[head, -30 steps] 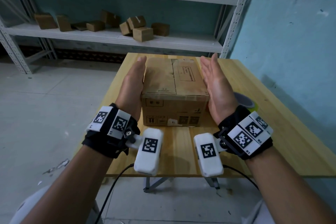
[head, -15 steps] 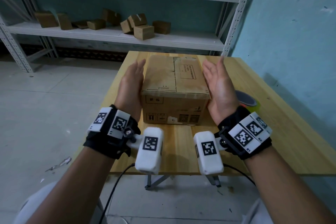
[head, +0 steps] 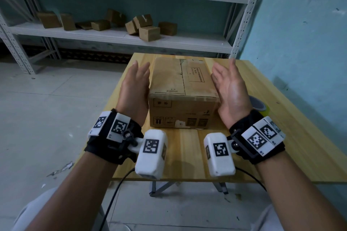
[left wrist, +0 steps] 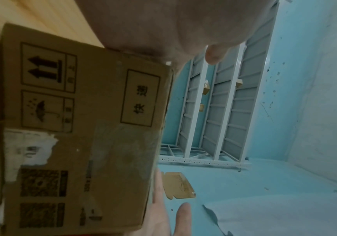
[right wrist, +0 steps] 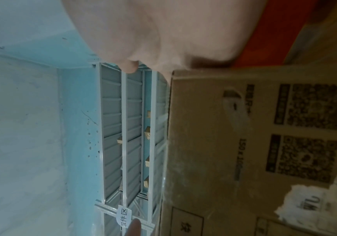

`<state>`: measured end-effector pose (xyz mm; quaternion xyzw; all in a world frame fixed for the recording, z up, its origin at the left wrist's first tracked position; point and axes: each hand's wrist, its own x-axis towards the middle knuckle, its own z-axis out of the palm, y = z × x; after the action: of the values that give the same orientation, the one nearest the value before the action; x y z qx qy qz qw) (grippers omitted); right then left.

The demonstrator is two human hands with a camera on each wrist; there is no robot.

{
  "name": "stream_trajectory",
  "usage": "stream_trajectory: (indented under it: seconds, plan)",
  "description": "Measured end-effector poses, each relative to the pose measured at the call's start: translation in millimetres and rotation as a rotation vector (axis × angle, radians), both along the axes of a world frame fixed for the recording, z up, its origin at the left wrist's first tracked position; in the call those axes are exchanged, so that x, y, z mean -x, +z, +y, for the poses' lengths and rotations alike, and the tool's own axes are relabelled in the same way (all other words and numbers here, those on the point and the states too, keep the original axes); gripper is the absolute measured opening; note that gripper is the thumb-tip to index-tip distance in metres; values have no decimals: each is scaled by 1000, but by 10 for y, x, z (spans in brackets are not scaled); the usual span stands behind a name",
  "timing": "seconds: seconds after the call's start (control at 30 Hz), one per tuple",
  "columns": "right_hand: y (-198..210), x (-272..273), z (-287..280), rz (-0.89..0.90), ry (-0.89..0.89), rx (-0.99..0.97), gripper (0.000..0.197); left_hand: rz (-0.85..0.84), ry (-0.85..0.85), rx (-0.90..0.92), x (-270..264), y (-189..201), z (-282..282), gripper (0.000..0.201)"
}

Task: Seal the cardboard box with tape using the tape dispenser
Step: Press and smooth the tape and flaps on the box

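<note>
A closed brown cardboard box (head: pixel 183 92) with printed handling symbols stands in the middle of the wooden table (head: pixel 187 155). My left hand (head: pixel 135 88) hovers beside its left side, fingers straight, a small gap between palm and box. My right hand (head: pixel 228 84) is raised to the right of the box, palm turned inward, fingers spread and holding nothing. The box front (left wrist: pixel 72 127) fills the left wrist view, and the same box face (right wrist: pixel 264 143) shows in the right wrist view. A tape roll (head: pixel 260 107) lies on the table behind my right wrist, partly hidden.
Metal shelving (head: pixel 122 37) with several small cardboard boxes stands behind the table. A blue wall (head: pixel 300 43) runs along the right. Grey floor (head: pixel 47 108) lies to the left. Cables hang from both wrist cameras over the table's front edge.
Both hands have come off the sides of the box and moved slightly outward; the right hand has lifted and spread its fingers. The box has stayed where it was.
</note>
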<state>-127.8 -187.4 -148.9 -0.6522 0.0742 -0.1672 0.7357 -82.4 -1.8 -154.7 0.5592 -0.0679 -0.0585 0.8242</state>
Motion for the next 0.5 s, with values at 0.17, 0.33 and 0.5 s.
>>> stream_trajectory:
  seconds: [0.17,0.33,0.5]
  plan:
    - [-66,-10,-23,62,-10,13,67,29,58,-38,-51,-49,22,52]
    - [-124,-32,45,108,41,7,38,67,-136,-123,-19,-130,-49,42]
    - [-133,-42,58,104,70,61,44,61,-133,-163,-38,-137,-30,55]
